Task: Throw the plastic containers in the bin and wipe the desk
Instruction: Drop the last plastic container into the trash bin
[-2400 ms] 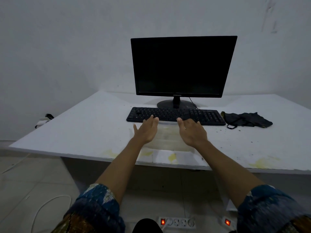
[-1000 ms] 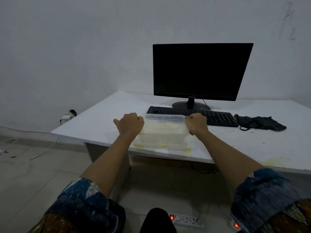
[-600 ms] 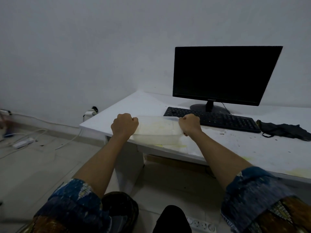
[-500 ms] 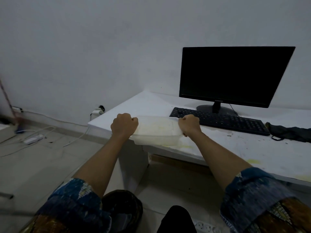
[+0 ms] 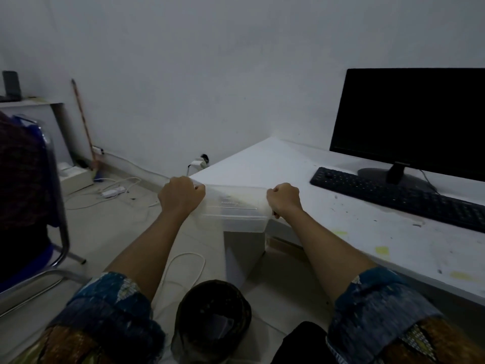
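I hold a clear plastic container (image 5: 236, 211) in the air past the desk's left corner, over the floor. My left hand (image 5: 181, 194) grips its left rim and my right hand (image 5: 283, 199) grips its right rim, both fists closed. A round dark bin (image 5: 214, 319) stands on the floor below and nearer to me, between my arms. The white desk (image 5: 354, 224) to the right shows yellow stains and crumbs near its front edge.
A black monitor (image 5: 409, 122) and black keyboard (image 5: 393, 197) sit on the desk. A metal-framed chair (image 5: 36, 232) stands at the left. Cables and a power strip (image 5: 112, 191) lie on the floor, and a broom (image 5: 85, 130) leans on the wall.
Both hands closed on the container, lifted it off the desk and carried it left past the corner. My view swung left and down, bringing the bin and chair into sight.
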`<state>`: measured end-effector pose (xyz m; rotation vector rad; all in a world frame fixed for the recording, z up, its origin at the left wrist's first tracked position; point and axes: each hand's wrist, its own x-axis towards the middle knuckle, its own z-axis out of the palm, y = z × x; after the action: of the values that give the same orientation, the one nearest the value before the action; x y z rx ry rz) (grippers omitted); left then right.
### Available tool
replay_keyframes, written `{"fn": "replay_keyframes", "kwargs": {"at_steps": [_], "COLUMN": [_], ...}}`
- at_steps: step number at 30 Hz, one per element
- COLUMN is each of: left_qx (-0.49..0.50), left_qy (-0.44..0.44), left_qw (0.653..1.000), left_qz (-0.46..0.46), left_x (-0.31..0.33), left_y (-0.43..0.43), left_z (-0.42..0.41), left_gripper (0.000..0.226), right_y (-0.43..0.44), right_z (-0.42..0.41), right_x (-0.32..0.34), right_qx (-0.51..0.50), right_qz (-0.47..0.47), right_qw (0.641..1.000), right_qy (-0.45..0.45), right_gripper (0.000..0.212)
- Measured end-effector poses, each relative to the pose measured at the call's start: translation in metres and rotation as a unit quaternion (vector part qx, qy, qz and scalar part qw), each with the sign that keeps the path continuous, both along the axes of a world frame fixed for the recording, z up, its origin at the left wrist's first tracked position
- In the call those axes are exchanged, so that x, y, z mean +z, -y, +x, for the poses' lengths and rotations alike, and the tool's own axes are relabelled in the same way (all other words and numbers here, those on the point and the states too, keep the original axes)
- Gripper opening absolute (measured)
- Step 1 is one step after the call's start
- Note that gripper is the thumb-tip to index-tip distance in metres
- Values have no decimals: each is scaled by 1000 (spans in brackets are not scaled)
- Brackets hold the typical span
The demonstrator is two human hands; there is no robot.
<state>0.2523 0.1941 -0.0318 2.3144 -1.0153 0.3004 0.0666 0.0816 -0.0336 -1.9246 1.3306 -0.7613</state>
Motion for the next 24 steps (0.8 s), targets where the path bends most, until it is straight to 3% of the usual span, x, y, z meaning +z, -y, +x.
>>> {"fn": "replay_keyframes", "kwargs": {"at_steps": [10,24], "left_qx": [59,47], "left_qy": [-14,-65], "left_qw": [996,983], "left_qz": [57,166], "left_x": [-32,-109], "left_y": [-34,-39], "left_z": [35,43], "left_gripper": [40,34], "right_y": [-25,-26], "right_z": [41,56], "right_x": [-26,-86], "right_qx": [70,125], "right_qz": [47,141], "right_qw": [996,971], "right_qy": [-42,-147], "right_gripper": [27,33]}}
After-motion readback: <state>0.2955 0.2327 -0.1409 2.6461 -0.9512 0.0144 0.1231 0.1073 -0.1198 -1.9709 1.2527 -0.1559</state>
